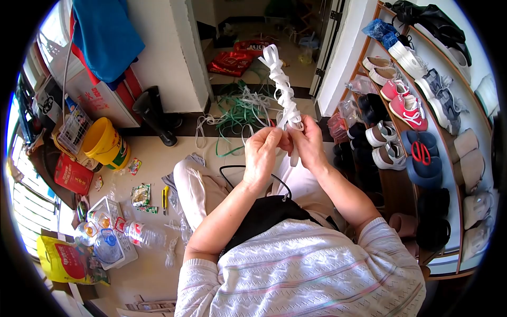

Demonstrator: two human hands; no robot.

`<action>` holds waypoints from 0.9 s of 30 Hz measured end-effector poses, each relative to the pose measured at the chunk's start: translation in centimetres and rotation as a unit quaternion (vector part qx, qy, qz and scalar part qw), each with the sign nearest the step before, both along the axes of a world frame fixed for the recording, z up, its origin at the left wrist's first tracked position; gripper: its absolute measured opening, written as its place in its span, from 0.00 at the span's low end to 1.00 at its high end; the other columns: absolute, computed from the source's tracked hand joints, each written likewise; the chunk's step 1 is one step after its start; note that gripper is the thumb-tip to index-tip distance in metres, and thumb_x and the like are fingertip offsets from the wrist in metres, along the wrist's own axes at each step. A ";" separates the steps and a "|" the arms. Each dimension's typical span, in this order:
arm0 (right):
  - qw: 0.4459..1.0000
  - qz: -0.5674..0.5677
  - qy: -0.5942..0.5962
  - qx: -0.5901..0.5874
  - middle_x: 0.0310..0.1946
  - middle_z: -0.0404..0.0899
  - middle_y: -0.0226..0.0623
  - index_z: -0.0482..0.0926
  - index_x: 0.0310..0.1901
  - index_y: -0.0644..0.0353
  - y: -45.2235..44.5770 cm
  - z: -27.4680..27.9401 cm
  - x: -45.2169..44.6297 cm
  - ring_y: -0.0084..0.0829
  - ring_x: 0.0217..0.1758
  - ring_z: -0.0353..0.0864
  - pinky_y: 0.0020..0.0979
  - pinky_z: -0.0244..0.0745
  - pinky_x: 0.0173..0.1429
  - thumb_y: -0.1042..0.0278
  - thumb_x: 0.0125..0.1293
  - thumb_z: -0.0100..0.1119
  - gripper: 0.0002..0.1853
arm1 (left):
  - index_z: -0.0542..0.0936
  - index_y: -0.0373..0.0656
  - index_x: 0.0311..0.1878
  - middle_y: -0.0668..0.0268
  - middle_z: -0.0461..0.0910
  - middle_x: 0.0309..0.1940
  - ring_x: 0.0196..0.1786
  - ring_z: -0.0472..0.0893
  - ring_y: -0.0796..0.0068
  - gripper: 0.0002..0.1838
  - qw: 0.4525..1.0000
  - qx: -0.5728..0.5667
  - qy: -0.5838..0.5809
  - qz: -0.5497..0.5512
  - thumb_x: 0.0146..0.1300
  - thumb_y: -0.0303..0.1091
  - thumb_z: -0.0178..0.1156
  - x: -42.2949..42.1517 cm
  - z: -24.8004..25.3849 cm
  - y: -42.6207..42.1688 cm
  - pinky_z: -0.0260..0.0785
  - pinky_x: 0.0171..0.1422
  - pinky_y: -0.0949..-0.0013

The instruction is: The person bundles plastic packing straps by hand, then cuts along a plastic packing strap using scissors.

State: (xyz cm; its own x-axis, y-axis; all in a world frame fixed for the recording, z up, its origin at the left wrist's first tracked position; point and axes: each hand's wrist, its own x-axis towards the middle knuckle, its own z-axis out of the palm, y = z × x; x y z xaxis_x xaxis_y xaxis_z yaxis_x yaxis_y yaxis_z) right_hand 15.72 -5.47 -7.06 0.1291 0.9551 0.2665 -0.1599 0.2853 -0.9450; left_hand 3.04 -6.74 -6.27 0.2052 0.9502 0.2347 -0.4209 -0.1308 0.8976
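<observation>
I'm pinching the lower end of the long, looped, white plastic-looking braid (283, 87) with my left hand (260, 153) and nearer right hand (310, 147), its length pointing between eleven and twelve o'clock.

At 10 o'clock I can pick out red Chinese characters on a white panel (97, 113); 火 is the only one I can read. My view shows lettering too small or blurred to make out on the red box (74, 177) and yellow bucket (100, 140) at 9, the yellow bag (52, 259) at 8, and a red package (231, 63) near 12.
</observation>
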 end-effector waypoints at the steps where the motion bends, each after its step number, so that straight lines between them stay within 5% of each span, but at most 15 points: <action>1: 1.000 0.003 0.005 -0.011 0.22 0.72 0.32 0.66 0.41 0.65 0.0 0.1 0.1 0.20 0.15 0.70 0.22 0.66 0.15 0.76 0.63 0.50 0.07 | 0.77 0.32 0.29 0.61 0.78 0.25 0.29 0.78 0.72 0.15 1.000 -0.001 -0.008 0.002 0.65 0.34 0.49 0.0 0.0 -0.1 0.71 0.40 0.71; 13: 0.998 0.038 0.047 -0.020 0.22 0.71 0.33 0.66 0.41 0.64 0.3 0.1 -0.1 0.21 0.15 0.70 0.23 0.66 0.15 0.77 0.62 0.50 0.07 | 0.78 0.34 0.30 0.64 0.78 0.26 0.30 0.76 0.76 0.09 0.997 -0.072 -0.035 0.003 0.60 0.30 0.53 -0.1 -0.3 0.2 0.69 0.45 0.73; 22: 0.999 0.038 -0.022 -0.014 0.22 0.72 0.33 0.67 0.40 0.65 0.0 0.3 -0.1 0.21 0.15 0.70 0.22 0.65 0.16 0.77 0.61 0.50 0.07 | 0.79 0.35 0.24 0.71 0.71 0.15 0.18 0.66 0.85 0.10 0.994 -0.061 0.087 0.031 0.55 0.30 0.55 -1.9 1.3 1.0 0.57 0.23 0.79; 27: 0.997 0.036 -0.068 0.003 0.22 0.72 0.33 0.67 0.41 0.66 -0.1 0.1 -0.1 0.21 0.14 0.71 0.22 0.65 0.16 0.77 0.61 0.50 0.07 | 0.79 0.35 0.23 0.72 0.69 0.14 0.17 0.62 0.86 0.09 0.985 -0.024 0.143 0.095 0.53 0.29 0.55 -2.6 1.9 1.2 0.53 0.22 0.80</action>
